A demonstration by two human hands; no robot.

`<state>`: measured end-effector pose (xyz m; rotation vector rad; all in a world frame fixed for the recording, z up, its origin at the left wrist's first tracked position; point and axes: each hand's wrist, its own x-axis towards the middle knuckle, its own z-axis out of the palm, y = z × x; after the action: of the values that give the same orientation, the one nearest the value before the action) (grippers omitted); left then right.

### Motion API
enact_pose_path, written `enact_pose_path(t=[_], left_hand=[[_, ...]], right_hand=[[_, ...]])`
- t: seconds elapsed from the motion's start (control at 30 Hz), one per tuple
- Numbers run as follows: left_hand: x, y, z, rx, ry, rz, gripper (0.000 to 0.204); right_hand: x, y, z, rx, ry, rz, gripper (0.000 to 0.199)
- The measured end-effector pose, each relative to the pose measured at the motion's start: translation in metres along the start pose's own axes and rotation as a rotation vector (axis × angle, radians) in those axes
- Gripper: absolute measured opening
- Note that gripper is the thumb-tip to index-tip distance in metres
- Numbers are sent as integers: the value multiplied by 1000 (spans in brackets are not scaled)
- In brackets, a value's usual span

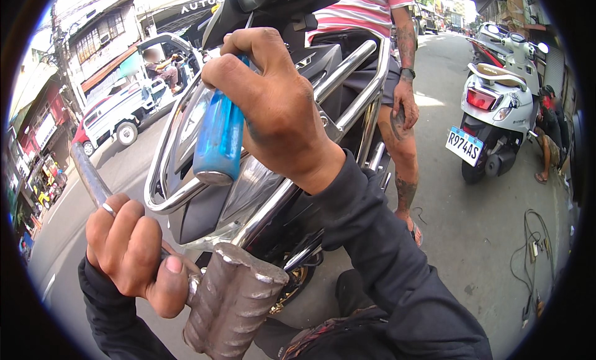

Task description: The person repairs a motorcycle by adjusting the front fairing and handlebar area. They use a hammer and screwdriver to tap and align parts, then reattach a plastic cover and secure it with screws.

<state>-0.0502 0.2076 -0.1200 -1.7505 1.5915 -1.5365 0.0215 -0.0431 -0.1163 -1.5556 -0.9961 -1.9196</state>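
Head view: right hand [279,112] is clamped on a blue-handled screwdriver [218,143] set against the motorbike's chrome rear rack [347,65], left hand [133,251] fisted around a homemade metal hammer [233,307]. Looks like the striking step; next needs a square hit on the handle end.

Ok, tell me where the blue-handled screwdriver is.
Head view, upper middle: the blue-handled screwdriver is in the right hand, against the motorcycle's chrome rear rack, above the left hand's metal hammer.
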Motion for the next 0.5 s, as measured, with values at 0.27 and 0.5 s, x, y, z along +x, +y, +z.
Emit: enact_pose_path(t=[0.27, 0.5], left_hand=[[19, 1, 2, 0, -67, -21, 57], [38, 7, 1, 5, -117, -53, 63]], right_hand=[[-4, -1, 1, 113, 106, 89, 28], [-4, 3, 1, 239, 241, 178, 32]])
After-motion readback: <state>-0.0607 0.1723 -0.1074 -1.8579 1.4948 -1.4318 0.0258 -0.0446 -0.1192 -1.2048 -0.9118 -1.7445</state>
